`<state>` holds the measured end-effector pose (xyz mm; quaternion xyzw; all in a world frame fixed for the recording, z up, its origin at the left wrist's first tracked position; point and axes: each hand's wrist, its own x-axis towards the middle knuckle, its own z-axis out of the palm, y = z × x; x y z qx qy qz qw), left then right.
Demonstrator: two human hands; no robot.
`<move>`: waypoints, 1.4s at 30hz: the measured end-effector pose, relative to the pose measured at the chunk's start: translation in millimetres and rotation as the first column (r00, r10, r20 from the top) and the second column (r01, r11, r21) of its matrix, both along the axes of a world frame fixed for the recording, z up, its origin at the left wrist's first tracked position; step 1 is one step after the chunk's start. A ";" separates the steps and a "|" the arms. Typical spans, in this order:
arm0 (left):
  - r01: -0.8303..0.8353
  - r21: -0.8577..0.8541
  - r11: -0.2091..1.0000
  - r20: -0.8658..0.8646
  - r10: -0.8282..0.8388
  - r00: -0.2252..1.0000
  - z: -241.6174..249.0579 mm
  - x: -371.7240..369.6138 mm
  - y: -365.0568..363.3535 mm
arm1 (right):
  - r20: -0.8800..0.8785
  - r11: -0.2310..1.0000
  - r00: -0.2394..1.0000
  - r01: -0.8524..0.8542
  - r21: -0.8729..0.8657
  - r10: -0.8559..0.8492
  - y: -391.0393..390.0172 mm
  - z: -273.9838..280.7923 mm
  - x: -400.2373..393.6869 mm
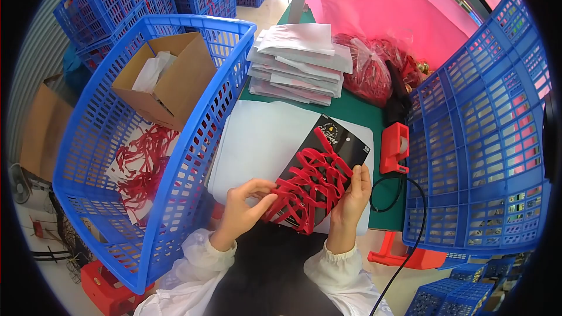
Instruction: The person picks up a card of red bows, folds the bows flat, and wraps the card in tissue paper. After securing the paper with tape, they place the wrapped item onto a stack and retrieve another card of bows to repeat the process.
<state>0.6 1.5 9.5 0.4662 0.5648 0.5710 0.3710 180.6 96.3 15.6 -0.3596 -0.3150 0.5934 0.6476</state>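
Observation:
A black printed card [349, 143] with gold and white lettering is held at a tilt in front of me. Bright red ribbon loops [311, 178] run in rows across its face. My right hand [353, 198] grips the card's right edge, thumb on the front. At the left edge, my left hand [249, 203] has its thumb and fingers closing around the outer ribbon loops; the exact contact is partly hidden. Under the card lies a stack of white sheets [249, 140] on the green table [389, 219].
To the left, a blue crate [175, 190] holds a cardboard box [190, 82] and red ribbons on white cards [143, 167]. Folded white bundles [298, 64] and bagged red items [372, 70] stand behind. A red tape dispenser [395, 147] and another blue crate [468, 158] are at right.

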 end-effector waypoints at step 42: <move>0.242 -0.049 0.969 0.621 -0.160 0.767 -28.1 5.2 -9.3 | 0.648 0.781 0.595 -0.055 0.623 -0.475 0.9 26.3 15.1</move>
